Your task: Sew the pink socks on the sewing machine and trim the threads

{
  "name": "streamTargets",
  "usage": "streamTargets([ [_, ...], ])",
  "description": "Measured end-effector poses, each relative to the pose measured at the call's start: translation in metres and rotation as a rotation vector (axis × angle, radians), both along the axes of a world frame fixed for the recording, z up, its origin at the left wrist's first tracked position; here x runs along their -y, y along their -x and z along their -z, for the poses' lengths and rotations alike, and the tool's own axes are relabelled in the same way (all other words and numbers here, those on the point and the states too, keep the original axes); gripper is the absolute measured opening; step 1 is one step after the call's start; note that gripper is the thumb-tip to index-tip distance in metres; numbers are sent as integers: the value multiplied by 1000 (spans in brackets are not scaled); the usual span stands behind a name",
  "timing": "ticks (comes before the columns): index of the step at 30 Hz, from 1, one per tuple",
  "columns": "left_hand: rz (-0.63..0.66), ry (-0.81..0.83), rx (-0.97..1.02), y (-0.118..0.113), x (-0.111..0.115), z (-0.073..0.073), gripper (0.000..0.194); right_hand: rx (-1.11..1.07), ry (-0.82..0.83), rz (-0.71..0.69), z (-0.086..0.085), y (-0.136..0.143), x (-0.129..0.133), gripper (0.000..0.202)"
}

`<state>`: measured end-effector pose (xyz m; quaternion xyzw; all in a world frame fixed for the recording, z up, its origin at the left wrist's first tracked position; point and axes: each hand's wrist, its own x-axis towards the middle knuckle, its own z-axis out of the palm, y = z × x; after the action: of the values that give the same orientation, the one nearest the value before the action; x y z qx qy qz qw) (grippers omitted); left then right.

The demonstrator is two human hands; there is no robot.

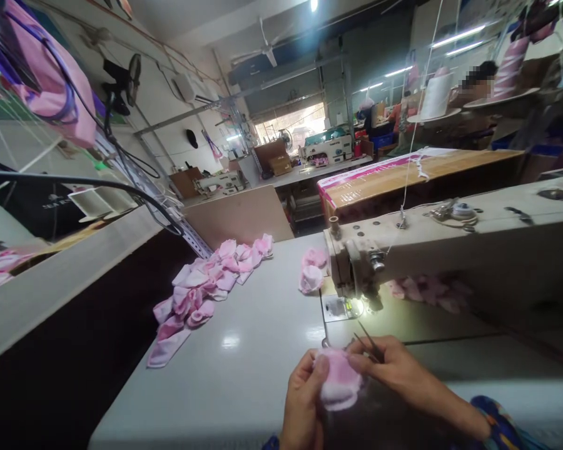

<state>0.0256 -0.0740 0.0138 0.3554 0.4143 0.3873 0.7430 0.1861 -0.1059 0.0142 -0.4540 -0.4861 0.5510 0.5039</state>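
Between my two hands, near the front edge of the table, is a small pink and white fuzzy fabric piece (340,378). My left hand (304,397) pinches its left side with the thumb on top. The fingers of my right hand (387,362) close on its upper right edge. That same hand also keeps hold of dark, thin-pronged tweezers (370,342), which point up and left. Just beyond my hands stands a sewing machine (356,262), its lamp lighting the needle plate (336,308). The hands and fabric are slightly blurred.
A heap of pink and white fabric pieces (206,281) lies along the table's left side. Another pink piece (312,272) sits left of the machine head, and more pieces (431,292) lie under its arm. Behind are a cardboard box (380,187) and a thread cone (436,94).
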Motion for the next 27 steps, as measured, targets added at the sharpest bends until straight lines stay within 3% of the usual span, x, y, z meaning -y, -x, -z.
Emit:
streamTargets([
  [12,-71,-64,46,-10,12,-12,37,71,-21,28,-5,1,2,42],
  [20,58,-72,23,-5,10,-10,42,148,45,118,-3,7,1,29],
  [27,107,-57,24,-6,12,-8,43,54,-16,59,-9,6,3,31],
])
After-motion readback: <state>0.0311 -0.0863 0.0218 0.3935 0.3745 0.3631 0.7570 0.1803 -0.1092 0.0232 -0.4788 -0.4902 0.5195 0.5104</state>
